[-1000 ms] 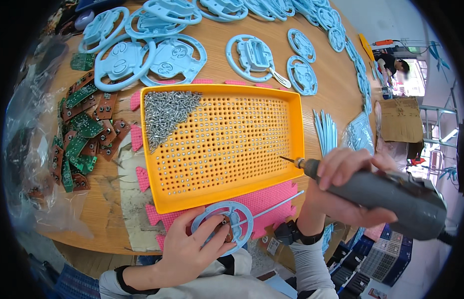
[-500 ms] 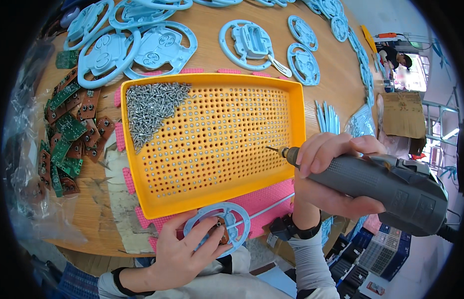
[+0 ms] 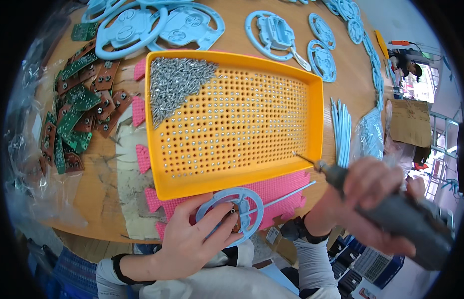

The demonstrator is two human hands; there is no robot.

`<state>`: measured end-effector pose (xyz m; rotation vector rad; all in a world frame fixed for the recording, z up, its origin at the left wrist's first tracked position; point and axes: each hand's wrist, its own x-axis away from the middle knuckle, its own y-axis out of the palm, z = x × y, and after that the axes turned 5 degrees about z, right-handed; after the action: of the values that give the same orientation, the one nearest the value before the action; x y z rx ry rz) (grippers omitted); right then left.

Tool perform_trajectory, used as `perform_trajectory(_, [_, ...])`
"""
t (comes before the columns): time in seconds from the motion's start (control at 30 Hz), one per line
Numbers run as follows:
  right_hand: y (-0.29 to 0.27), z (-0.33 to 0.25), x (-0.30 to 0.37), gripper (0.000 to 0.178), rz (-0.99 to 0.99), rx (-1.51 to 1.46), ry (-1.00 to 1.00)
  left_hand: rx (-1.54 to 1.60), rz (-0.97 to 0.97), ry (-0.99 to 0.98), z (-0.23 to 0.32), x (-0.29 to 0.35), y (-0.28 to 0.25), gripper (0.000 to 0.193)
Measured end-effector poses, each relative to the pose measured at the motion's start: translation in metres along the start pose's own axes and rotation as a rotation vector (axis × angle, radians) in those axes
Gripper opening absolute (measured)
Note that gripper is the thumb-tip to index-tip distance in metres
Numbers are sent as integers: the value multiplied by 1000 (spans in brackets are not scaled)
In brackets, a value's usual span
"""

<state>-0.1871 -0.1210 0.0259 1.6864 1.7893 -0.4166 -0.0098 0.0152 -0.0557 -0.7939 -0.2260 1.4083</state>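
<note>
The right hand is closed around a grey electric screwdriver, whose long axis runs leftward and away from the person, so that its bit reaches ahead of that grip, over the near right corner of the yellow tray. The tip is right by the small screws set in the holes there — whether it touches one, I cannot tell. Of the two hands, the right is the nearer to that corner. Well to the left of this grip, just beyond the tray's near edge on the person's side, the left hand holds a blue wheel, its fingers laid over a brown circuit board inside the ring; a thin blue rod slants from the wheel toward the right hand.
</note>
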Motion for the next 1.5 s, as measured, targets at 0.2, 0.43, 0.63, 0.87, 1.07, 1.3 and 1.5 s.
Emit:
perform_trajectory(0.2, [-3, -45, 24, 44, -529, -128, 253, 45, 22, -28, 0, 2, 1, 48])
perform_trajectory(0.43, [-4, -46, 42, 25, -721, -156, 408, 63, 21, -36, 0, 1, 1, 46])
perform_trajectory(0.63, [1, -48, 48, 34, -682, -46, 350, 64, -11, -37, 1, -1, -3, 44])
perform_trajectory(0.87, [25, -37, 65, 26, -552, -78, 187, 66, 7, -33, -1, 1, -1, 44])
perform_trajectory(1.07, [15, -39, 53, 32, -687, -64, 295, 51, 12, -40, 0, 3, 0, 44])
perform_trajectory(1.3, [8, -10, 41, 21, -739, -451, 355, 40, 10, -53, 2, 2, 1, 45])
perform_trajectory(1.5, [6, -13, 32, 18, -665, -568, 202, 57, 17, -63, 1, -2, -1, 36])
